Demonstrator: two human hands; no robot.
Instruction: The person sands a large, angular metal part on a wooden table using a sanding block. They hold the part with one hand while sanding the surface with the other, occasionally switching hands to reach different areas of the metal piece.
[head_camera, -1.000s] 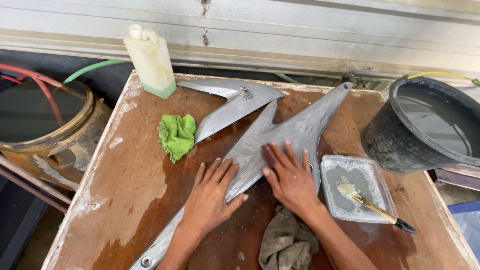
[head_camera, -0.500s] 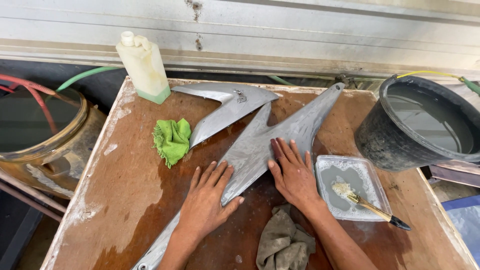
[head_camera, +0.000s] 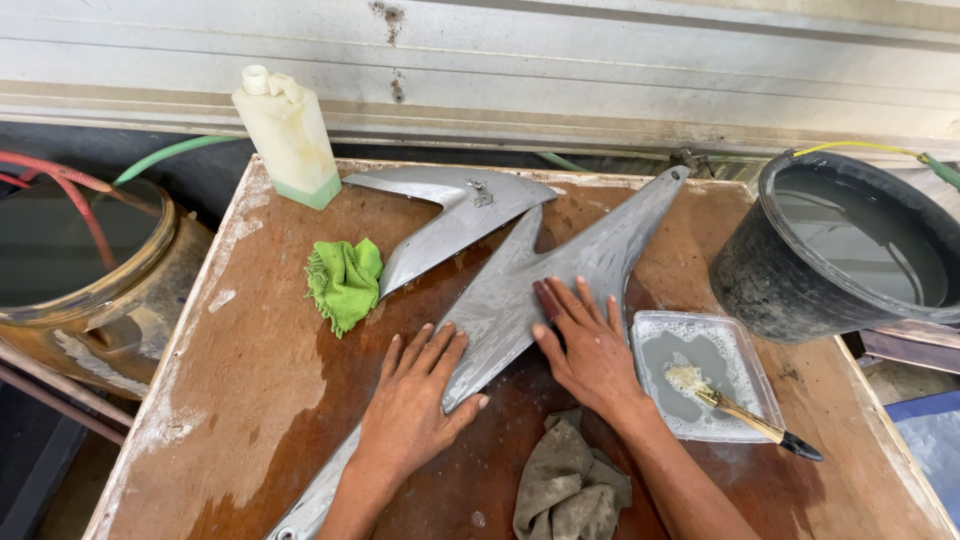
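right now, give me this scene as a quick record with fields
surface: wet brown wooden table
main thing: long grey angular panel, lying flat
left hand: left hand flat on the panel's lower part
right hand: right hand pressing on the panel, fingers spread
second part: smaller grey panel behind it
cloths: green cloth; brown rag between the forearms
tray: clear tray with grey liquid and a brush
containers: pale plastic bottle; black bucket of water

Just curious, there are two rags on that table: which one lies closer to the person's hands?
The brownish-grey rag, crumpled at the table's near edge between the forearms, just below the right hand. The bright green rag lies farther off, left of the grey panels.
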